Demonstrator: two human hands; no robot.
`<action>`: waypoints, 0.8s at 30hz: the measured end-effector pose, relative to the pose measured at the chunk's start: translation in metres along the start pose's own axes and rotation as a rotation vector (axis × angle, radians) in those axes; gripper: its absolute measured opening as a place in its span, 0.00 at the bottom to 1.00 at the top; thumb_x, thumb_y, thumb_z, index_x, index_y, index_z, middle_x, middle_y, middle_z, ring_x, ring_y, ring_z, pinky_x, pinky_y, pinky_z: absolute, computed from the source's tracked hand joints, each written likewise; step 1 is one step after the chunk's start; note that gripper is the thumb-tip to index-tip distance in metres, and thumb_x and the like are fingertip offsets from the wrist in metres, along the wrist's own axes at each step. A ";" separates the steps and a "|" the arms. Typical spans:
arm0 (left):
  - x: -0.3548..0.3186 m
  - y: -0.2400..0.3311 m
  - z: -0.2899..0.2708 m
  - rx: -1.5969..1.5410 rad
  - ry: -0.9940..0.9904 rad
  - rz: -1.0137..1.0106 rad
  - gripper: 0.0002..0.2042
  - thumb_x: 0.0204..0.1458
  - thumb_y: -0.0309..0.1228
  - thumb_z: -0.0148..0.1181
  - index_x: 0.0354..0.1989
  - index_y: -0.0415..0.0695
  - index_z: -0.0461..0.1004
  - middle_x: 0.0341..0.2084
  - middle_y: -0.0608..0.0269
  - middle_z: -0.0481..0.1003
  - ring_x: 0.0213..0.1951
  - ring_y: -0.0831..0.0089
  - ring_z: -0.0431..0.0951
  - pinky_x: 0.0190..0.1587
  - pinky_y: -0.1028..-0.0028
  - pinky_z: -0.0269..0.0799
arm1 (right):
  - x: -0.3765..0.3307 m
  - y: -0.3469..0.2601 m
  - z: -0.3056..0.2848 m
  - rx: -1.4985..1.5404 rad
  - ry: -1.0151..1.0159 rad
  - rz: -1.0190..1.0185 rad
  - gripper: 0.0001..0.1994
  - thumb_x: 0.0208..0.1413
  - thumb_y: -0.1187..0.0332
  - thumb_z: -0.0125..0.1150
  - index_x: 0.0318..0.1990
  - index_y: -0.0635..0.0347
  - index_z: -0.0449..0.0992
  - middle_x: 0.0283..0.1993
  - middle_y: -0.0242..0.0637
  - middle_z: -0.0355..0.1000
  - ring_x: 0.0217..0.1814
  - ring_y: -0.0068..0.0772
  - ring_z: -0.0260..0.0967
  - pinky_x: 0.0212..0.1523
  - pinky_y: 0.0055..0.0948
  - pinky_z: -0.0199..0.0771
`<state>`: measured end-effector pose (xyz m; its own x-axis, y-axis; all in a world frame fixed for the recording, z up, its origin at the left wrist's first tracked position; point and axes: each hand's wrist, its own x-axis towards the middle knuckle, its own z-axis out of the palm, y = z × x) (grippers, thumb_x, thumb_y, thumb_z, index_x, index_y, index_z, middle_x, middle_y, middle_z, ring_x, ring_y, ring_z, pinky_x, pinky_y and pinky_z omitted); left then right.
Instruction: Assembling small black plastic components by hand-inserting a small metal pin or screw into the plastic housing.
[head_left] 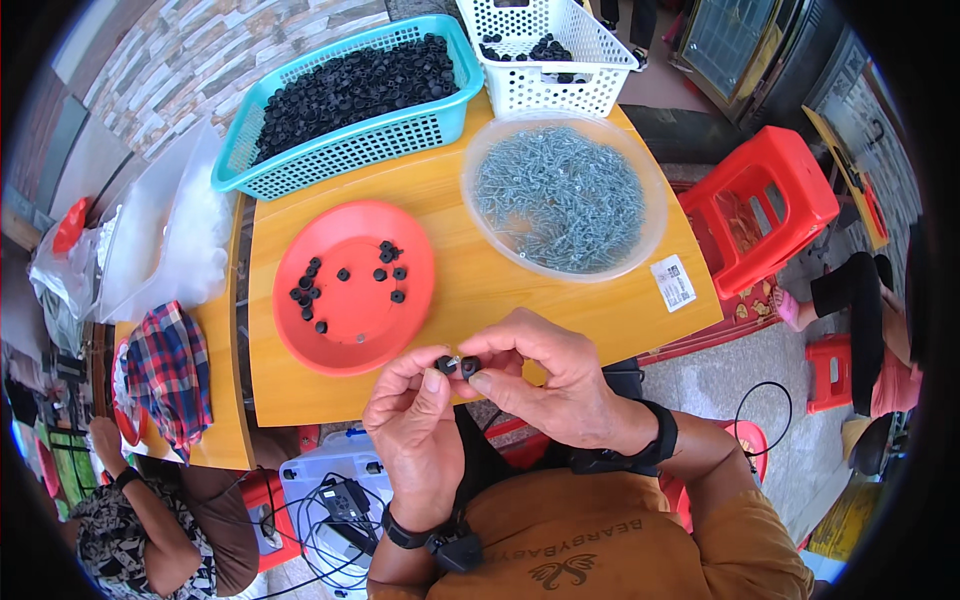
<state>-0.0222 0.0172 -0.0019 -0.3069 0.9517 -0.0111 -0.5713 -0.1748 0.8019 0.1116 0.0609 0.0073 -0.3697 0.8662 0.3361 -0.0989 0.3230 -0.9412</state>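
My left hand (pixel 415 415) pinches a small black cap (pixel 446 364) between thumb and fingertips, and my right hand (pixel 545 375) pinches a second black cap (pixel 469 366) just beside it, the two pieces touching over the near edge of the wooden table (pixel 560 305). Just beyond my left hand, a red plate (pixel 350 310) holds a scatter of the same black caps. Beyond my right hand sits a clear bowl of silver screws (pixel 562 195). Farther back stand a teal basket (pixel 345 100) heaped with black caps and a white basket (pixel 550 50) holding a few more.
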 end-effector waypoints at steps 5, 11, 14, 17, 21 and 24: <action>-0.002 -0.002 0.003 -0.009 -0.011 -0.005 0.09 0.51 0.24 0.58 0.40 0.34 0.72 0.31 0.60 0.75 0.34 0.74 0.75 0.40 0.77 0.70 | -0.005 0.000 -0.001 -0.007 0.025 -0.030 0.13 0.47 0.79 0.62 0.42 0.62 0.71 0.34 0.34 0.67 0.33 0.23 0.67 0.27 0.19 0.68; 0.000 -0.004 -0.001 -0.030 -0.050 -0.020 0.10 0.50 0.23 0.59 0.40 0.33 0.72 0.30 0.58 0.76 0.32 0.74 0.76 0.38 0.75 0.72 | -0.012 0.004 -0.002 0.056 0.075 -0.018 0.12 0.47 0.79 0.62 0.41 0.63 0.72 0.32 0.34 0.67 0.32 0.21 0.67 0.27 0.18 0.67; -0.002 -0.002 0.001 0.014 -0.045 -0.043 0.10 0.51 0.24 0.59 0.40 0.33 0.72 0.29 0.58 0.76 0.30 0.74 0.75 0.34 0.77 0.72 | -0.014 0.004 -0.008 0.052 0.136 0.015 0.12 0.47 0.80 0.62 0.41 0.64 0.73 0.33 0.35 0.68 0.30 0.20 0.66 0.28 0.18 0.67; -0.006 -0.001 0.010 0.129 -0.030 -0.008 0.10 0.51 0.26 0.59 0.40 0.34 0.72 0.28 0.59 0.75 0.28 0.76 0.74 0.32 0.79 0.71 | -0.012 0.002 -0.012 0.051 0.077 -0.041 0.12 0.49 0.80 0.60 0.43 0.65 0.72 0.36 0.34 0.69 0.32 0.20 0.68 0.31 0.18 0.69; -0.011 0.002 0.016 0.309 -0.001 0.068 0.10 0.52 0.27 0.58 0.40 0.34 0.72 0.27 0.60 0.75 0.26 0.78 0.72 0.29 0.81 0.70 | -0.010 0.004 -0.015 0.515 0.066 0.145 0.11 0.51 0.81 0.58 0.44 0.65 0.73 0.39 0.35 0.72 0.38 0.21 0.71 0.36 0.19 0.72; -0.010 0.001 0.018 0.329 0.010 0.113 0.10 0.52 0.27 0.59 0.40 0.34 0.73 0.27 0.61 0.75 0.26 0.78 0.73 0.28 0.82 0.70 | -0.011 0.006 -0.018 0.611 0.026 0.252 0.11 0.52 0.80 0.57 0.44 0.65 0.73 0.39 0.35 0.73 0.39 0.21 0.71 0.36 0.19 0.73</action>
<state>-0.0060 0.0123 0.0095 -0.3627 0.9281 0.0845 -0.2573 -0.1868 0.9481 0.1317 0.0601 -0.0019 -0.4283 0.8984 0.0968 -0.5213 -0.1582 -0.8386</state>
